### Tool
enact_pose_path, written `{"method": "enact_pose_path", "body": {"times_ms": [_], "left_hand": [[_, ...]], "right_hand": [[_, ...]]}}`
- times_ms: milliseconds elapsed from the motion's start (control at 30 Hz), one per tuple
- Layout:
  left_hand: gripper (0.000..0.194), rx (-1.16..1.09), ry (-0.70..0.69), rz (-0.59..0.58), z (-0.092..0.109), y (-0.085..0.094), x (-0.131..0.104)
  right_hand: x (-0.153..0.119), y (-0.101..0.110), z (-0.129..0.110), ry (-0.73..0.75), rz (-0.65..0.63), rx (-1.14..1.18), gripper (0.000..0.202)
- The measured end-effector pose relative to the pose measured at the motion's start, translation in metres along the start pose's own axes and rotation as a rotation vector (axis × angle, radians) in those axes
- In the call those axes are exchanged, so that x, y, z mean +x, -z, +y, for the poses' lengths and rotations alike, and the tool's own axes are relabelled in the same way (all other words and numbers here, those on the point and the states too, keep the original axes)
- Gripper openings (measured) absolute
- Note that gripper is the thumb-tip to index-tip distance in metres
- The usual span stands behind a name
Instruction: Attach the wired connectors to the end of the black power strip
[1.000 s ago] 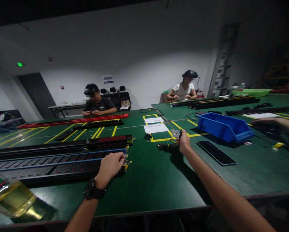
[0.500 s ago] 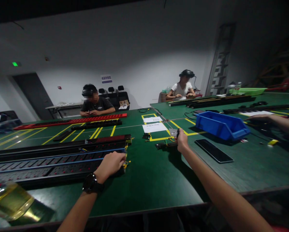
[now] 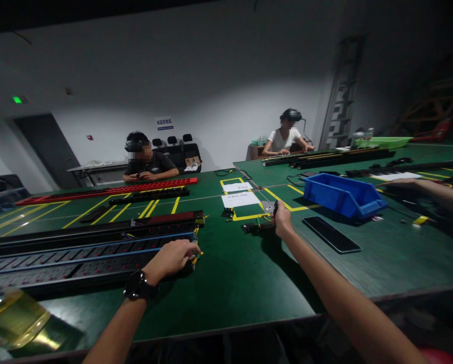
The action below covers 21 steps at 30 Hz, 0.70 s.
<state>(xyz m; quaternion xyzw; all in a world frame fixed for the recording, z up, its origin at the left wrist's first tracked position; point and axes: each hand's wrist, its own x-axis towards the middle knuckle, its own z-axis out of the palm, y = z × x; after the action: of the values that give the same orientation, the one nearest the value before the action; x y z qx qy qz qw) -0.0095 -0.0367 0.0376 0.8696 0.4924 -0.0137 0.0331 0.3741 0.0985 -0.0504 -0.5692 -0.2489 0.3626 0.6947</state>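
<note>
My left hand (image 3: 175,258), with a black watch (image 3: 139,284) on its wrist, is at the right end of the nearer long power strip (image 3: 112,263). Its fingers are bent and pinched at the yellow-green wires (image 3: 198,258) there; the exact contact is partly hidden. My right hand (image 3: 282,221) is closed around a small black part with a grey metal plate (image 3: 268,207) that has holes in it. Under that hand lies a black piece with short wires (image 3: 252,228). Beside it is a small black block (image 3: 228,212).
A blue bin (image 3: 344,197) and a phone (image 3: 331,234) lie to the right, near another person's hand (image 3: 404,184). White papers (image 3: 240,199) lie ahead. A bottle of yellow liquid (image 3: 16,318) is at the near left. Two people sit across the green table (image 3: 234,298).
My left hand's fingers have lifted and extended slightly at the strip's end. The right hand keeps its hold on the plate part. The view has shifted slightly.
</note>
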Motion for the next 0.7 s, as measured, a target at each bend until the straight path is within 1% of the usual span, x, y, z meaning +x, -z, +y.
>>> {"method": "enact_pose_path", "body": {"times_ms": [100,200,333,467,667,700], "left_hand": [[0.036,0.078,-0.008,-0.001,0.006,0.003,-0.001],[0.032,0.133,-0.011,0.005,0.011,0.005,-0.001],[0.028,0.132,0.057,0.002,0.014,0.004,0.0],[0.036,0.12,0.139,0.056,0.02,-0.001,0.002],[0.028,0.174,0.229,0.092,0.036,-0.009,0.001],[0.027,0.181,0.24,0.103,0.037,-0.011,0.0]], "right_hand": [[-0.005,-0.002,-0.006,-0.053,0.06,-0.015,0.041],[-0.01,-0.003,-0.011,-0.057,0.06,-0.017,0.041],[-0.015,-0.002,-0.016,-0.071,0.058,-0.007,0.039],[-0.019,-0.002,-0.019,-0.069,0.045,-0.001,0.037],[-0.016,0.0,-0.016,-0.075,0.041,-0.014,0.035],[-0.015,0.0,-0.015,-0.063,0.015,-0.021,0.035]]}}
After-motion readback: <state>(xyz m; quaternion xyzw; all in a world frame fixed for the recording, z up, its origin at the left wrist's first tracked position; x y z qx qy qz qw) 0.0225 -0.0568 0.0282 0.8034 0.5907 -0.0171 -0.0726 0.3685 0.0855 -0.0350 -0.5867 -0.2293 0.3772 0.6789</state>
